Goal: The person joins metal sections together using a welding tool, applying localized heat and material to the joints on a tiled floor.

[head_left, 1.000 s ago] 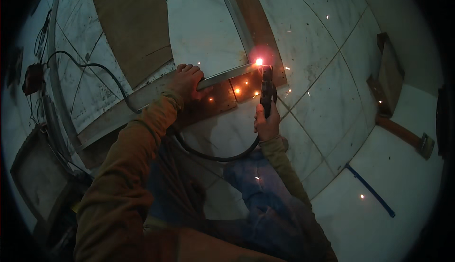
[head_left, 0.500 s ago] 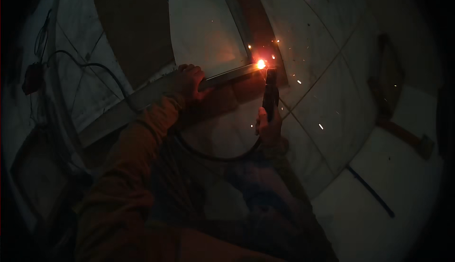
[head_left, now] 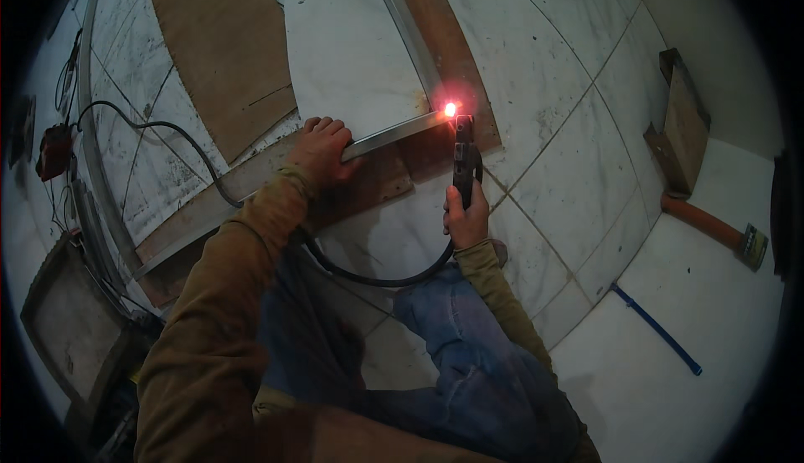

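Note:
My left hand [head_left: 322,151] is closed around a grey metal bar [head_left: 398,132] of a frame lying low over the tiled floor. In my right hand [head_left: 469,218] is a black welding electrode holder [head_left: 461,161], its head pointing away from me. Just beyond the head, a bright glowing spot [head_left: 450,109] sits at the corner where this bar meets a second metal bar [head_left: 406,31]. Glare hides the joint and any electrode tip. Brown boards [head_left: 465,69] lie under the frame's edges. A black cable [head_left: 377,282] loops below my right hand toward the left.
A brown sheet [head_left: 222,52] lies inside the frame. At left are a small red box [head_left: 55,153] with wires and a tray-like panel [head_left: 75,320]. On the right lie a blue strip [head_left: 657,329], an orange-brown handle-shaped piece [head_left: 703,220] and a brown, box-like piece [head_left: 682,144].
The picture has gone from dark to bright, and the flying sparks are gone. The glow is smaller. Both hands keep their grips, and the view has shifted slightly.

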Demonstrator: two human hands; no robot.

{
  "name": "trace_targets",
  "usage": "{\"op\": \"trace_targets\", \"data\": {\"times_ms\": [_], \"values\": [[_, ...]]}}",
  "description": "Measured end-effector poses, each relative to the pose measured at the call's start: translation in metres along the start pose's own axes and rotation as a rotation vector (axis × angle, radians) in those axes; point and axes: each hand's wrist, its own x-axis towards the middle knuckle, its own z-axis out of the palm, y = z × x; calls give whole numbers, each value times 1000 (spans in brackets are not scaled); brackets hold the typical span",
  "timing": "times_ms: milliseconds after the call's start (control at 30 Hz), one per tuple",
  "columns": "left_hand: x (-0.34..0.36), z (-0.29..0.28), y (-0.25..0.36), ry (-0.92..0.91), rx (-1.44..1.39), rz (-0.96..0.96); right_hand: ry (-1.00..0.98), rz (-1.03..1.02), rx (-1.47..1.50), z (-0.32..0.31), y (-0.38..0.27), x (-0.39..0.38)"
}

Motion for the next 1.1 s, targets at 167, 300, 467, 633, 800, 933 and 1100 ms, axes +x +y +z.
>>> {"op": "trace_targets", "data": {"times_ms": [167, 300, 467, 633, 800, 933, 1100], "values": [[0, 9, -3, 71, 92, 56, 50, -77, 82, 6, 16, 7], [-2, 11, -7, 5, 24, 10, 39, -125, 33, 3, 13, 5], [-2, 8, -5, 58, -31, 33, 29, 58, 94, -1, -9, -7], [-1, 3, -2, -10, 4, -6, 20, 77, 84, 2, -18, -4], [-1, 6, -4, 117, 40, 92, 80, 25, 102, 4, 2, 1], [-2, 12, -6, 127, 97, 74, 50, -129, -58, 2, 17, 10], [-2, 12, -8, 7, -33, -32, -2, -23, 33, -4, 9, 3]]}}
